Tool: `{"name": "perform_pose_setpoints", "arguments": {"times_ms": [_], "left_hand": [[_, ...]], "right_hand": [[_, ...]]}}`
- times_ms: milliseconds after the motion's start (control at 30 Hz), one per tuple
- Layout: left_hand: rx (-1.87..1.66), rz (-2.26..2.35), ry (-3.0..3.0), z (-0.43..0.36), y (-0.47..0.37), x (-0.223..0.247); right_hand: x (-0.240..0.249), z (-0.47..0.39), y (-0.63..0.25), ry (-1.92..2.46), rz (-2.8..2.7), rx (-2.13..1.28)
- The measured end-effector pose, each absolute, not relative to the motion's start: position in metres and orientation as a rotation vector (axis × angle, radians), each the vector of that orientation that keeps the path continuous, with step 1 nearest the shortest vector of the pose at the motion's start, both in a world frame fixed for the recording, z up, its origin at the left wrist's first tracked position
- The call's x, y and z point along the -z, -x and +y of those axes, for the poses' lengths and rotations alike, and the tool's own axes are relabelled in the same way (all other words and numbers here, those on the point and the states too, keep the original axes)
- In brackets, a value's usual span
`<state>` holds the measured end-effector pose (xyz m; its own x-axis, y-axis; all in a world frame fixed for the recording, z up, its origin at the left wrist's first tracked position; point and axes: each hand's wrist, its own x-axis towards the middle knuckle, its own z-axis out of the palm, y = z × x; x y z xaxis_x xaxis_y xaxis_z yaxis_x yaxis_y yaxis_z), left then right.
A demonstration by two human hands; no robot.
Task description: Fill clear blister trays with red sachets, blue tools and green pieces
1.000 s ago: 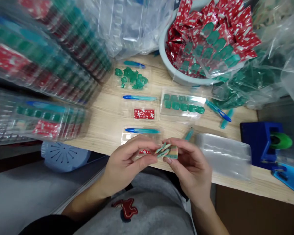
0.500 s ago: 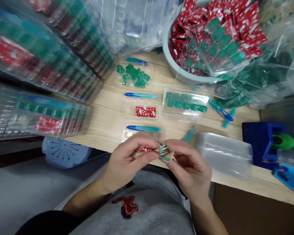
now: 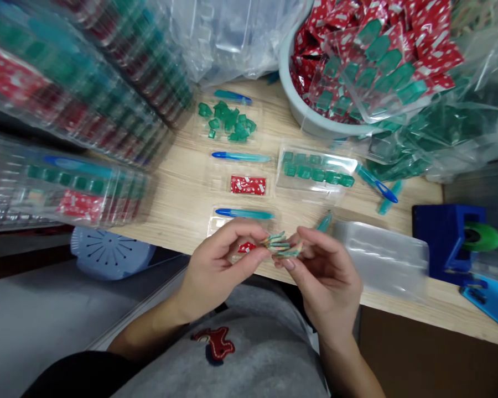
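My left hand [image 3: 224, 262] pinches one end of a small bunch of thin, multicoloured paper-like pieces [image 3: 283, 246]. Thumb and fingers of my right hand [image 3: 326, 276] close on the bunch's other side; what exactly the pieces are I cannot make out. Partly under my left hand lies a clear plastic tray with a blue pen [image 3: 244, 213] and a red white-spotted packet [image 3: 246, 247]. Behind it, a second tray holds another blue pen [image 3: 240, 157] and a red packet [image 3: 248, 185]. Farther back, loose green cubes [image 3: 228, 119] lie in a third tray.
A grey basin [image 3: 292, 91] heaped with red packets stands at the back right. Stacks of filled trays [image 3: 66, 193] rise on the left. To the right are a clear tray of green cubes [image 3: 317, 174], clear plastic sleeves [image 3: 384, 257], a blue tape dispenser [image 3: 435, 237] and a phone [image 3: 492, 301].
Between my hands the bunch of pieces has fanned out more. My right fingers have shifted slightly along it, and the whole view has moved a little.
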<state>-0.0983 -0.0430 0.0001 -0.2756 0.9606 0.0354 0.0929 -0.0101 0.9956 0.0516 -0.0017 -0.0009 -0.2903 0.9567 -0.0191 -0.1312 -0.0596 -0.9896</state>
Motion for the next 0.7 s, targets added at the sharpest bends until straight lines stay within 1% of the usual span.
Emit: {"name": "perform_pose_setpoints", "arguments": {"times_ms": [100, 233, 467, 567, 700], "left_hand": [[-1.462, 1.529, -1.067, -0.041, 0.092, 0.001], [-1.509, 1.540, -1.026, -0.040, 0.088, 0.004], [-1.411, 1.394, -1.147, -0.043, 0.097, 0.006], [-1.400, 1.373, -1.161, -0.045, 0.101, 0.007], [-1.353, 1.383, -1.121, -0.048, 0.102, 0.008]], "right_hand": [[-0.001, -0.007, -0.050, 1.017, -1.217, -1.510], [0.000, -0.011, -0.050, 1.042, -1.282, -1.510], [0.006, -0.012, -0.049, 1.086, -1.427, -1.318], [0.007, -0.012, -0.048, 1.040, -1.509, -1.237], [0.012, -0.015, -0.047, 1.022, -1.569, -1.260]]}}
